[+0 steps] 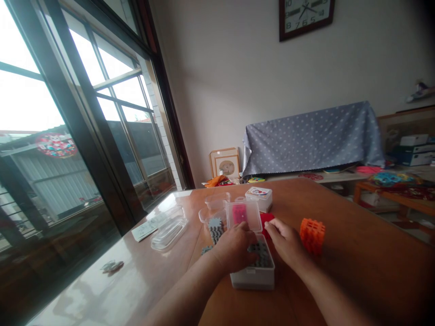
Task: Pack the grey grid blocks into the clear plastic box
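Note:
A clear-white plastic box (253,280) stands on the table with its hinged lid (244,222) raised. Grey notched plastic blocks (263,253) fill the inside. My left hand (236,246) reaches over the box's left side, its fingers and thumb curled around some of these blocks; part of the grip is hidden. Beside the lid's right edge, my right hand (284,239) has its fingertips pinched together; what they hold, if anything, is too small to make out. Red blocks (267,222) lie just behind those fingertips. A grey block stack (216,230) stands left of the box.
An orange block stack (312,235) stands at right. Pink blocks (239,213) show behind the lid, near a second white box (259,197). Clear plastic containers (169,233), a paper sheet (149,229) and a small crumpled wrapper (112,266) lie at left, beside the window.

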Demonstrator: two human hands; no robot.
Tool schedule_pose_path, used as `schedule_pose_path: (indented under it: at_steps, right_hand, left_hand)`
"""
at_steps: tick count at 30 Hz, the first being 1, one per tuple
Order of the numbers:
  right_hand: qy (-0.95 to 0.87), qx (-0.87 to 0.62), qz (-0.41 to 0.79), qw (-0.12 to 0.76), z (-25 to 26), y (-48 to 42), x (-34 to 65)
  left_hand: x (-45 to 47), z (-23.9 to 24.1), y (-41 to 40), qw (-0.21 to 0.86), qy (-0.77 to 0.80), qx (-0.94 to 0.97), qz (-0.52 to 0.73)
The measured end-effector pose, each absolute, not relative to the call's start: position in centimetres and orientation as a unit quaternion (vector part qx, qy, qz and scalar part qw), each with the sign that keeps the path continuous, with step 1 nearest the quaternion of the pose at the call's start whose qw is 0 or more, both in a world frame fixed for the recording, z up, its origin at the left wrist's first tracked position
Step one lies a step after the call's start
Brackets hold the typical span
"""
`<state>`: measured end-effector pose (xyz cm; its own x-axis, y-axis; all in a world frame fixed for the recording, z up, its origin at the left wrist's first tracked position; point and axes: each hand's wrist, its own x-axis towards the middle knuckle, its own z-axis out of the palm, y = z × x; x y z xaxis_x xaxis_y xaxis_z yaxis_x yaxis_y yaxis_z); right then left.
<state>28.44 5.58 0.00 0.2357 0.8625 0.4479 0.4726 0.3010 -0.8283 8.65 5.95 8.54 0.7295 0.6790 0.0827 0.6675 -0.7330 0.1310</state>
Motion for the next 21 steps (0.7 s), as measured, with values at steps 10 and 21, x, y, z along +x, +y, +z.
schedule_pose_path:
  at_steps: [10, 21]
  right_hand:
    - [-0.592, -0.562, 0.176, 0.551, -0.4, 6.2, 28.6]
    - [-0.594, -0.559, 0.182, 0.549, -0.4, 6.0, 28.7]
  left_hand:
    - [9.2, 8.1, 6.1, 0.059, 0.341, 0.936, 0.059]
    - [3.7, 11.1, 6.2, 0.120, 0.347, 0.915, 0.169]
